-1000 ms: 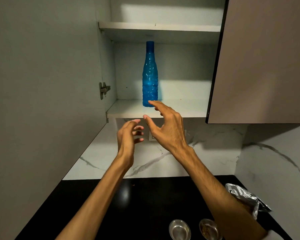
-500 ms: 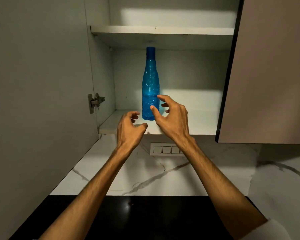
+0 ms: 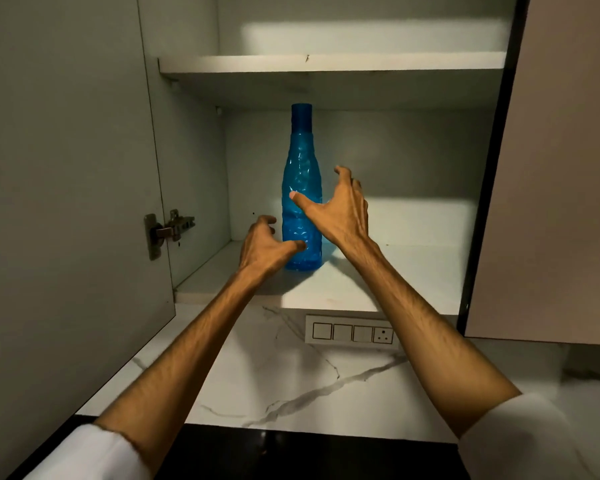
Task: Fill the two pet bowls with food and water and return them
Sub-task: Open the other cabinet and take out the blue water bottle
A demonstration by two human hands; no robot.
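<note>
I count one blue bottle (image 3: 302, 202), standing upright on the lower of two shelves in the open cupboard (image 3: 361, 285), and two hands reaching up toward it. My left hand (image 3: 265, 245) sits low at the bottle's base, fingers loosely curled and apart, thumb tip at the bottle's lower side; I cannot tell if it touches. My right hand (image 3: 340, 209) is higher, just right of the bottle's middle, fingers spread wide and thumb stretched across the front of it, gripping nothing. Both forearms rise from white sleeves. One switch panel (image 3: 350, 332) lies below my wrists on the marble wall.
</note>
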